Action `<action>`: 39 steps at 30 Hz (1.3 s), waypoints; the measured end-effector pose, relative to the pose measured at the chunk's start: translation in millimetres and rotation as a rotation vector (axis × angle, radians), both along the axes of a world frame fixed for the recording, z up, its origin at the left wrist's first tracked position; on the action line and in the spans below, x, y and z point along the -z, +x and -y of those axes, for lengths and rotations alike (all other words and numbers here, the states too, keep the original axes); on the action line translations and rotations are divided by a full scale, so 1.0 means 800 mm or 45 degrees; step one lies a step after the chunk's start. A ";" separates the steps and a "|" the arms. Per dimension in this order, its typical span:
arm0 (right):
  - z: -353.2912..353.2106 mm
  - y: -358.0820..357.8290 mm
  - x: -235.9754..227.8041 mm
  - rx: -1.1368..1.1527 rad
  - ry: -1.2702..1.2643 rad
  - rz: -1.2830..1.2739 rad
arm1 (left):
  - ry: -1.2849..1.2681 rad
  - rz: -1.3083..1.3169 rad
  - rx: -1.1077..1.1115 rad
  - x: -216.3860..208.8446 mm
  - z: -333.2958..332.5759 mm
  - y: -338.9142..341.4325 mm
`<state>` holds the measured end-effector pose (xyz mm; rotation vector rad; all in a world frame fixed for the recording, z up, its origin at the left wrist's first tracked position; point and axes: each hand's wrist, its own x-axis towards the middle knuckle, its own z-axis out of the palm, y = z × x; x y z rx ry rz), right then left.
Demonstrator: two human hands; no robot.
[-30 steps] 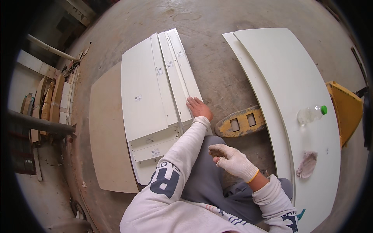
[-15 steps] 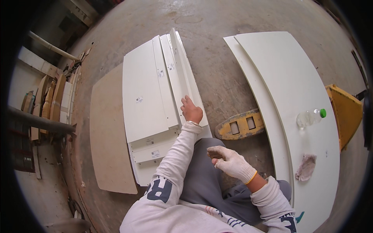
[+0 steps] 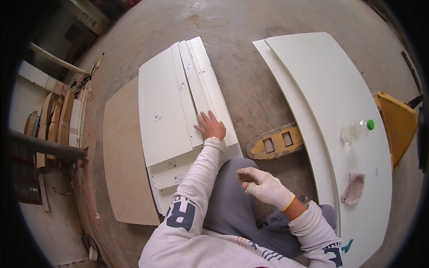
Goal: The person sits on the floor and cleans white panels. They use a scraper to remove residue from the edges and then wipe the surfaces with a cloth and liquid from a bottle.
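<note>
One stack of white panels sits at eleven o'clock, the bare left hand spread flat near its right edge. Open floor runs toward twelve. The gloved right hand hovers loosely curled, clasping nothing; at one, two white boards carry one bottle.

Through the head view I see the bare left hand resting palm down, fingers spread, on narrow white panels in a stack. Left of that hand, past the wider panel, lies a brown board. The gloved right hand hovers half curled near the grey-trousered knee. Beyond it I make out a yellow fork; to its right, white boards carry a green-capped clear bottle and a crumpled cloth.
</note>
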<state>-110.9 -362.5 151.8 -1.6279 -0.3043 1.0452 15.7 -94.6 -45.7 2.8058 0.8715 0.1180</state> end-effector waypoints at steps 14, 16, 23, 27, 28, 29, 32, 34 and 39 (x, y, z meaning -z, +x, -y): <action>0.000 0.003 -0.011 -0.055 -0.050 0.136 | 0.111 -0.386 0.511 -0.035 -0.087 -0.009; 0.001 0.004 -0.013 -0.075 -0.075 0.150 | 0.133 -0.410 0.530 -0.034 -0.089 -0.010; 0.000 0.007 -0.014 -0.060 -0.076 0.108 | 0.101 -0.234 0.600 -0.041 -0.097 -0.053; -0.003 0.005 -0.004 -0.068 -0.078 0.088 | 0.136 -0.241 0.728 -0.045 -0.064 -0.090; -0.006 0.004 -0.003 -0.078 -0.074 0.079 | 0.127 -0.194 0.739 -0.045 -0.067 -0.093; -0.009 0.002 -0.002 -0.089 -0.070 0.077 | 0.126 -0.171 0.754 -0.040 -0.073 -0.094; -0.013 0.000 -0.006 -0.113 -0.090 0.071 | 0.117 -0.110 0.782 -0.035 -0.076 -0.090; -0.013 -0.001 0.001 -0.112 -0.082 0.063 | 0.107 -0.139 0.770 -0.034 -0.071 -0.088; -0.012 -0.002 0.011 -0.081 -0.006 0.050 | 0.054 -0.085 0.743 -0.036 -0.070 -0.090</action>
